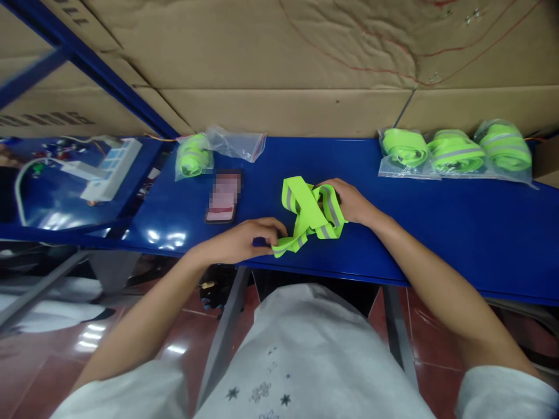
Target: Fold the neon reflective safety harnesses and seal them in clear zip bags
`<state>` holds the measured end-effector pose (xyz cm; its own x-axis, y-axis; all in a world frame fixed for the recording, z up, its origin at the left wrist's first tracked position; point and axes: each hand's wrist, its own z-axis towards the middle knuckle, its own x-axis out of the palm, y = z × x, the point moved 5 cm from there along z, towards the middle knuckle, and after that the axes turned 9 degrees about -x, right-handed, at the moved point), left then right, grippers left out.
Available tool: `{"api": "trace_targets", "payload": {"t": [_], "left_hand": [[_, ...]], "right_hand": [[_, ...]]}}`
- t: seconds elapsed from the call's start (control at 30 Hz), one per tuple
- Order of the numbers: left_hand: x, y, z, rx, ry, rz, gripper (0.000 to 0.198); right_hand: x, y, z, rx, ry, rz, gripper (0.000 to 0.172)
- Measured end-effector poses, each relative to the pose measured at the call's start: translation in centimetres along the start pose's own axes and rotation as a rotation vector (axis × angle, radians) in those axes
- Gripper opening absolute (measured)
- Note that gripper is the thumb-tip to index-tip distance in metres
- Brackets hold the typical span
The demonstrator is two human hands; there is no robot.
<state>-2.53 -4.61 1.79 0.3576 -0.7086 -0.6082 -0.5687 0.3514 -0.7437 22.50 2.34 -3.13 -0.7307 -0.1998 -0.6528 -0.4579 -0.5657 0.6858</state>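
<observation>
A neon-yellow reflective strap (309,205) with grey stripes lies loosely looped on the blue table in front of me. My left hand (251,240) pinches one end of it between thumb and fingers, low on the left near the table's front edge. At the strap's right side, my right hand (345,201) has its fingers curled behind a loop, gripping it; the fingertips are partly hidden by the strap.
Several rolled yellow straps in clear bags (456,152) stand along the back right. At the back left are another bagged roll (192,156), a flat plastic bag (238,144) and a phone (224,196). A white power strip (112,170) lies farther left. Cardboard (262,52) walls the back.
</observation>
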Motion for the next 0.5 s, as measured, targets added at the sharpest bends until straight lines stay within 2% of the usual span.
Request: {"api": "trace_targets", "payload": {"t": [0.1, 0.2, 0.27, 0.3, 0.4, 0.5], "left_hand": [[-0.8, -1.3, -1.3, 0.097, -0.144, -0.014, 0.023], [-1.3, -2.4, -2.2, 0.132, -0.184, -0.094, 0.013], [-1.5, -2.8, -2.6, 0.104, -0.182, -0.128, 0.005], [-1.6, -2.8, -2.7, 0.064, -0.206, -0.110, 0.008], [-2.3, -3.3, -3.0, -0.072, -0.366, 0.067, 0.008], [-3.1, -5.3, -3.2, -0.030, -0.610, 0.270, 0.008]], "right_hand": [[0.0, 0.1, 0.0, 0.005, -0.007, -0.014, 0.036], [-0.1, 0.2, 0.0, 0.022, -0.001, -0.024, 0.034], [-0.1, 0.2, 0.0, 0.034, 0.000, -0.021, 0.035], [-0.1, 0.2, 0.1, 0.037, 0.002, -0.020, 0.035], [-0.1, 0.2, 0.1, 0.028, 0.006, -0.013, 0.034], [0.0, 0.2, 0.1, 0.003, 0.004, -0.008, 0.035]]}}
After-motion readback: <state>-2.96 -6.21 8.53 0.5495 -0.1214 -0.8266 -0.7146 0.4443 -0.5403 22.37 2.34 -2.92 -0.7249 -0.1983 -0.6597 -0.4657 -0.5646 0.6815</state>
